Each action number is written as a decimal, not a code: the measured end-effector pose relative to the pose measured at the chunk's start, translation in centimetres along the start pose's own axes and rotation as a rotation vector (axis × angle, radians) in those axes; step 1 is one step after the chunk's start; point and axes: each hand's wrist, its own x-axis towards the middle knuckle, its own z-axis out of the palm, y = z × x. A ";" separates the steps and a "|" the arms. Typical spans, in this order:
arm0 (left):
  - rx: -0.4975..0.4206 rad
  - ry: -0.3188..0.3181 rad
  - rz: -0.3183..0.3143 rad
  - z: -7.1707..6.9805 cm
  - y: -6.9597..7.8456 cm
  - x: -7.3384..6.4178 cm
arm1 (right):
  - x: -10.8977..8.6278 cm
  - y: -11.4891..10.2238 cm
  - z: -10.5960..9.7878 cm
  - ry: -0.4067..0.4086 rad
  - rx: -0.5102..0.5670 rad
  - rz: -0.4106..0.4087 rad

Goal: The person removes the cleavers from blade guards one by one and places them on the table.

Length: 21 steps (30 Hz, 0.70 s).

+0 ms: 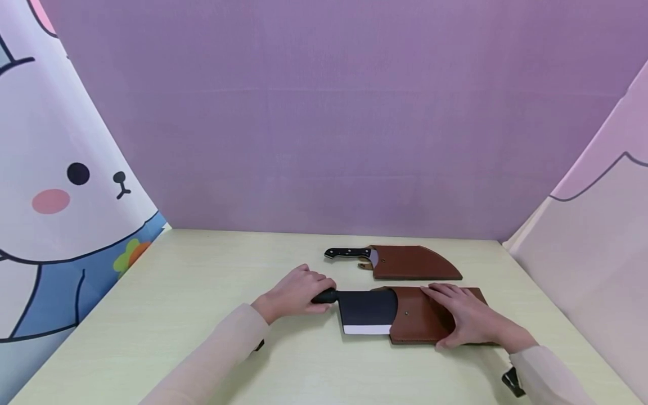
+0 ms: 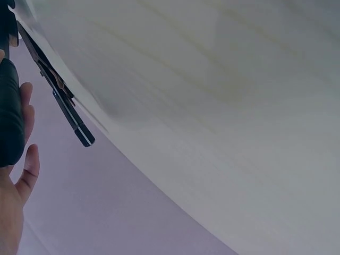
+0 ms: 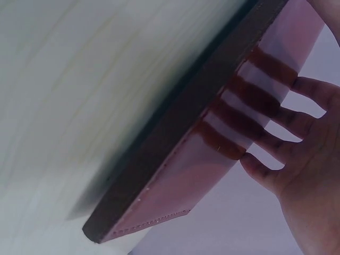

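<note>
A cleaver with a dark blade [image 1: 367, 306] and a pale cutting edge lies partway inside a brown leather sheath [image 1: 417, 315]; its front portion is hidden there. My left hand [image 1: 302, 289] grips the black handle [image 2: 10, 111] from the left. Over the sheath arches my right hand [image 1: 463, 315], holding it across its width, thumb at the near edge and fingers toward the far edge. In the right wrist view, the fingertips [image 3: 244, 156] meet the glossy brown face of the sheath.
Behind the cleaver lies a second knife with a riveted black handle [image 1: 349, 253], its blade mostly inside another brown sheath [image 1: 415, 263]. The pale wooden table [image 1: 202, 270] ends at a purple backdrop [image 1: 324, 140]. Printed cloth panels [image 1: 66, 236] stand at both sides.
</note>
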 end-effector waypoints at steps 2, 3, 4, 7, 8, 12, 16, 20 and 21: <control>0.005 -0.012 -0.003 0.0 0.0 -0.1 | -0.1 0.0 0.0 0.008 -0.006 -0.005; 0.007 -0.018 -0.006 0.0 -0.1 -0.1 | -0.1 0.0 0.0 0.012 -0.009 -0.010; 0.008 -0.022 -0.008 0.0 -0.1 -0.1 | -0.1 -0.1 -0.1 0.019 -0.010 -0.016; 0.008 -0.030 -0.011 0.0 -0.1 -0.1 | -0.2 -0.1 -0.1 0.033 -0.017 -0.030; 0.007 -0.030 -0.011 0.0 -0.1 -0.1 | -0.2 -0.1 -0.1 0.034 -0.019 -0.033; 0.005 -0.032 -0.013 -0.1 -0.1 -0.2 | -0.2 0.0 -0.1 0.016 -0.017 -0.015; 0.004 -0.024 -0.011 -0.3 -0.1 -0.3 | -0.3 0.2 -0.1 0.001 -0.014 0.002; 0.010 -0.005 -0.002 -0.4 -0.1 -0.5 | -0.3 0.2 -0.1 0.015 -0.021 -0.010; 0.011 0.000 0.000 -0.3 -0.2 -0.5 | -0.4 0.3 -0.1 0.019 -0.024 -0.013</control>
